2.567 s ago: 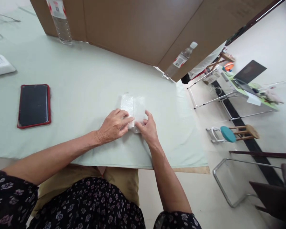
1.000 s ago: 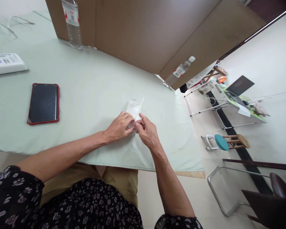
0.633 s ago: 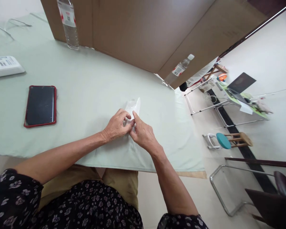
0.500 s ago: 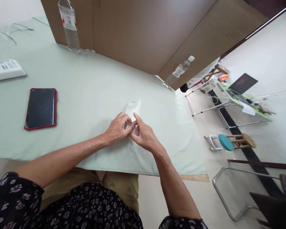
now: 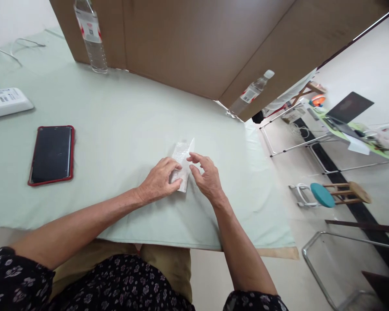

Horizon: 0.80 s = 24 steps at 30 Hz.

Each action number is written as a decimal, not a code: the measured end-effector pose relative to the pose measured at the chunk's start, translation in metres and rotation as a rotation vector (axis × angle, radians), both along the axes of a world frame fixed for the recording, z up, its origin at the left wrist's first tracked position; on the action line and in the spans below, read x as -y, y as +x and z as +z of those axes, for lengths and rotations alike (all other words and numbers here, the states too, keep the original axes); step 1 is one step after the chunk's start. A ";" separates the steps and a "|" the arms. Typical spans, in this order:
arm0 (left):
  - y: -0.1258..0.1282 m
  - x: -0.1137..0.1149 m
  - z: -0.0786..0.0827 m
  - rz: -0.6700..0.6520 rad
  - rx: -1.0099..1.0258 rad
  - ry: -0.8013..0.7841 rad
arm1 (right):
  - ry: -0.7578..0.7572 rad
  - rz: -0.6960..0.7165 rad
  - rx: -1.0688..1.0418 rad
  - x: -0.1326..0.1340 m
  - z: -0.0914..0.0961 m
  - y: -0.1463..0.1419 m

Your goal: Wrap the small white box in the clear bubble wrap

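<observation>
Folded plastic packet (image 5: 182, 160) lies mid-desk (image 5: 116, 121), toward the near edge. Left hand (image 5: 158, 183): fingers curled down, clamped on the packet's near end. Right hand (image 5: 208, 178): fingers apart, just beside the packet. Risk, judged: the springy film may unfold if left-hand pressure eases. Count: one packet, one phone (image 5: 52, 154), two bottles (image 5: 91, 41), one white box (image 5: 5, 101).

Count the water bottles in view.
2. Left bottle stands at the table's far edge by the cardboard; right bottle at its far right corner. Others may be hidden behind the cardboard.
</observation>
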<state>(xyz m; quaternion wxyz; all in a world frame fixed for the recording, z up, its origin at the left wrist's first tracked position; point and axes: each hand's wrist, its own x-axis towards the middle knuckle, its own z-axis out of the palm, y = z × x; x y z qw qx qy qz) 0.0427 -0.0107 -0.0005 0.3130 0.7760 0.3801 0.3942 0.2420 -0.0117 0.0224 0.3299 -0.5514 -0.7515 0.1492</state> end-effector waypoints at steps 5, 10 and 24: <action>0.000 -0.002 0.000 -0.032 -0.003 -0.008 | -0.028 0.060 0.101 -0.006 -0.001 -0.002; 0.000 -0.003 -0.001 -0.077 -0.048 0.032 | -0.058 0.113 0.101 -0.013 -0.006 -0.005; 0.000 -0.005 -0.003 -0.073 -0.120 0.060 | -0.525 -0.334 -0.519 -0.040 -0.012 0.014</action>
